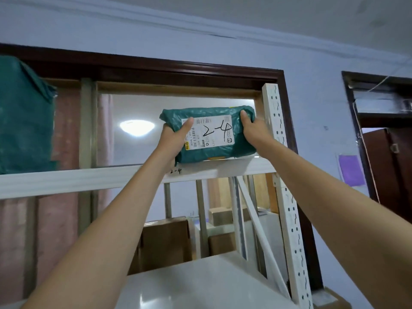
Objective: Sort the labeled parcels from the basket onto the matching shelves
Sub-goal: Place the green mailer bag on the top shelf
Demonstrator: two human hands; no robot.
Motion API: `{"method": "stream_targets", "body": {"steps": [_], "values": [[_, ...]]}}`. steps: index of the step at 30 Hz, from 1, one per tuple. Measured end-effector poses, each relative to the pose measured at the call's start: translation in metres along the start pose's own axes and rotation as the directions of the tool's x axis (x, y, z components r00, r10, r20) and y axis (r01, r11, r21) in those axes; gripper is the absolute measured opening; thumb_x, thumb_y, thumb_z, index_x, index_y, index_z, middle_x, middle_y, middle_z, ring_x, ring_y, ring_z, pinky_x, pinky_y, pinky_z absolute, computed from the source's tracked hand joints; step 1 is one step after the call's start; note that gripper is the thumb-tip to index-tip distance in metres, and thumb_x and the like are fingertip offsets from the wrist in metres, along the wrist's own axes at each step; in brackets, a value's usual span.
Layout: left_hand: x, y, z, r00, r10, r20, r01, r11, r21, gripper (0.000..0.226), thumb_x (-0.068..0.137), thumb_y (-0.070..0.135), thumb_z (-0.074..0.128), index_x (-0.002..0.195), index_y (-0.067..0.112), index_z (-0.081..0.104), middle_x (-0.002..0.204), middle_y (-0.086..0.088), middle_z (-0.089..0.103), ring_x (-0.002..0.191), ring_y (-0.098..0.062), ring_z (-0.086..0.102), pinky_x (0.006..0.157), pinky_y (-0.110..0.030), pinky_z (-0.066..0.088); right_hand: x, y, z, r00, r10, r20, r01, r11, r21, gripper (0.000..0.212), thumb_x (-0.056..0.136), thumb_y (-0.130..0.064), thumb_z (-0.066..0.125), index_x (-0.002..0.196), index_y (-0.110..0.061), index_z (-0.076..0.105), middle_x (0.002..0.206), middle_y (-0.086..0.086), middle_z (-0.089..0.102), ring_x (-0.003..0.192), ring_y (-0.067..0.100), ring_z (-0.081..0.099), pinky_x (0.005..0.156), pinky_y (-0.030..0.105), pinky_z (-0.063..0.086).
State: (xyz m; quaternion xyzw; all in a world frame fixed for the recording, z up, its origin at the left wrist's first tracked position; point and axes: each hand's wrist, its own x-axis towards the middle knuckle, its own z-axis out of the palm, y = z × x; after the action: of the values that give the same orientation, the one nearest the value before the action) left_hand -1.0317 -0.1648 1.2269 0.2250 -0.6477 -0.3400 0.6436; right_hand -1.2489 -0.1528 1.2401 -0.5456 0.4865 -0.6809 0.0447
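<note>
A green plastic parcel (214,148) with a white label hand-marked "2-4" rests its lower edge on the top white shelf (89,179), which carries a small "2-4" mark on its front lip. My left hand (176,139) grips the parcel's left end, thumb across the label. At the parcel's right end my right hand (252,128) holds it, thumb on the front. Both arms reach up and forward.
A second, larger green parcel (24,117) sits on the same shelf at far left. A white slotted upright (281,152) stands just right of my right hand. Below is a lower white shelf (200,284); cardboard boxes (165,244) lie behind it.
</note>
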Motion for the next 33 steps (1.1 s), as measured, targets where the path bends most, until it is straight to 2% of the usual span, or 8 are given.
{"method": "stream_targets", "body": {"steps": [6, 9, 11, 14, 19, 23, 28, 33], "values": [[0.034, -0.015, 0.034, 0.999, -0.03, -0.026, 0.029, 1.0, -0.008, 0.042, 0.097, 0.038, 0.063, 0.129, 0.014, 0.051, 0.108, -0.001, 0.073, 0.082, -0.014, 0.071, 0.051, -0.026, 0.058, 0.04, -0.002, -0.019, 0.997, -0.081, 0.011, 0.081, 0.948, -0.308, 0.066, 0.104, -0.032, 0.047, 0.156, -0.011, 0.013, 0.12, 0.011, 0.051, 0.104, 0.028, 0.056, 0.094, 0.046, 0.051], [0.041, -0.028, 0.043, 0.998, -0.05, 0.026, 0.049, 0.998, 0.033, 0.039, 0.097, 0.042, 0.061, 0.127, 0.019, 0.054, 0.111, 0.001, 0.073, 0.089, -0.016, 0.071, 0.057, -0.027, 0.058, 0.051, -0.007, -0.019, 0.954, -0.287, 0.086, 0.276, 0.729, -0.627, 0.052, 0.104, -0.033, 0.043, 0.153, -0.025, 0.026, 0.15, 0.019, 0.037, 0.133, 0.039, 0.043, 0.109, 0.053, 0.041], [0.045, -0.035, 0.045, 0.997, -0.04, 0.067, 0.035, 0.997, 0.067, 0.038, 0.096, 0.043, 0.062, 0.126, 0.021, 0.054, 0.112, 0.003, 0.073, 0.097, -0.017, 0.071, 0.067, -0.03, 0.06, 0.054, -0.009, -0.012, 0.938, -0.267, 0.223, 0.34, 0.574, -0.745, 0.041, 0.106, -0.029, 0.037, 0.146, -0.02, 0.042, 0.153, 0.016, 0.039, 0.136, 0.038, 0.042, 0.111, 0.05, 0.04], [0.052, -0.04, 0.045, 0.991, -0.047, 0.125, 0.034, 0.994, 0.105, 0.039, 0.095, 0.042, 0.064, 0.127, 0.021, 0.055, 0.114, 0.003, 0.073, 0.103, -0.019, 0.07, 0.083, -0.037, 0.06, 0.055, -0.006, -0.003, 0.936, -0.157, 0.316, 0.352, 0.499, -0.792, 0.037, 0.108, -0.015, 0.027, 0.131, -0.007, 0.054, 0.133, 0.016, 0.057, 0.119, 0.038, 0.056, 0.098, 0.043, 0.049], [0.055, -0.041, 0.043, 0.953, -0.103, 0.285, 0.034, 0.971, 0.235, 0.049, 0.1, 0.048, 0.051, 0.138, 0.018, 0.052, 0.131, 0.004, 0.065, 0.117, -0.016, 0.061, 0.093, -0.028, 0.048, 0.065, 0.011, -0.009, 0.92, -0.227, 0.318, 0.389, 0.447, -0.805, 0.038, 0.11, -0.022, 0.023, 0.122, -0.007, 0.056, 0.124, 0.016, 0.062, 0.113, 0.038, 0.059, 0.095, 0.048, 0.052], [0.061, -0.042, 0.041, 0.926, -0.189, 0.328, 0.064, 0.931, 0.359, 0.055, 0.101, 0.056, 0.037, 0.138, 0.017, 0.052, 0.137, 0.006, 0.061, 0.121, -0.013, 0.056, 0.11, -0.037, 0.04, 0.072, 0.023, -0.012, 0.919, -0.281, 0.276, 0.38, 0.447, -0.81, 0.032, 0.108, -0.027, 0.023, 0.101, -0.015, 0.052, 0.112, 0.013, 0.065, 0.105, 0.037, 0.061, 0.086, 0.052, 0.056], [0.066, -0.045, 0.041, 0.934, -0.18, 0.31, 0.069, 0.939, 0.337, 0.044, 0.104, 0.045, 0.043, 0.135, 0.017, 0.055, 0.125, 0.007, 0.065, 0.105, -0.006, 0.06, 0.097, -0.035, 0.048, 0.07, 0.02, -0.011, 0.929, -0.27, 0.255, 0.347, 0.386, -0.855, 0.032, 0.107, -0.023, 0.027, 0.119, -0.013, 0.055, 0.115, 0.01, 0.064, 0.108, 0.036, 0.06, 0.089, 0.052, 0.055], [0.071, -0.051, 0.044, 0.965, -0.105, 0.239, 0.014, 0.936, 0.352, 0.04, 0.103, 0.034, 0.052, 0.133, 0.008, 0.058, 0.128, -0.004, 0.068, 0.117, -0.023, 0.062, 0.109, -0.048, 0.045, 0.074, 0.023, -0.008, 0.928, -0.28, 0.246, 0.332, 0.318, -0.888, 0.028, 0.106, -0.023, 0.029, 0.115, -0.017, 0.055, 0.117, 0.007, 0.064, 0.109, 0.035, 0.059, 0.085, 0.049, 0.046]]}}
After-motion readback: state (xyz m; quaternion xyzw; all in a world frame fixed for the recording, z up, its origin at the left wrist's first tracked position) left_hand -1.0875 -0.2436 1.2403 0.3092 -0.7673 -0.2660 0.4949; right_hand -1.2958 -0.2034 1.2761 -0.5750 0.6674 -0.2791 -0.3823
